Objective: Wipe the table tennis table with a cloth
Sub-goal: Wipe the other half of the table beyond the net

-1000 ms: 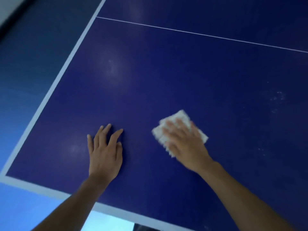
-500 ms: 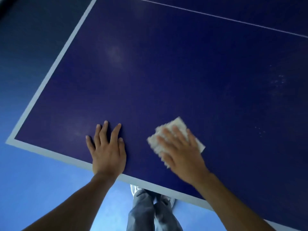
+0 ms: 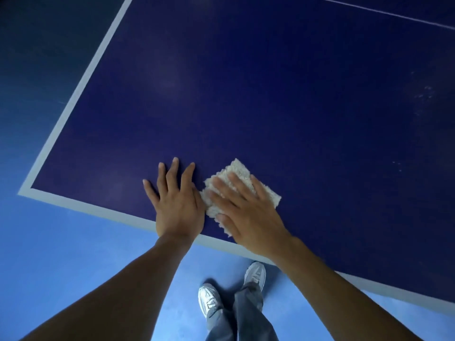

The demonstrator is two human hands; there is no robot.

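Note:
The dark blue table tennis table (image 3: 270, 94) with white border lines fills most of the head view. A folded white cloth (image 3: 240, 174) lies on it close to the near edge. My right hand (image 3: 248, 212) presses flat on the cloth with straight fingers, covering most of it. Just left of the cloth, my left hand (image 3: 177, 203) rests flat on the bare table, fingers spread, its heel on the near white border. The two hands almost touch.
The table's near left corner (image 3: 27, 191) lies to my left. A thin white centre line (image 3: 394, 14) runs across the far right. Faint pale specks (image 3: 423, 94) mark the surface at right. Below the edge are the blue floor (image 3: 73, 254) and my shoes (image 3: 209, 300).
My right hand has slid the cloth left and toward the near edge, right beside my left hand. The view has tilted down, so the table edge, floor and my feet now show.

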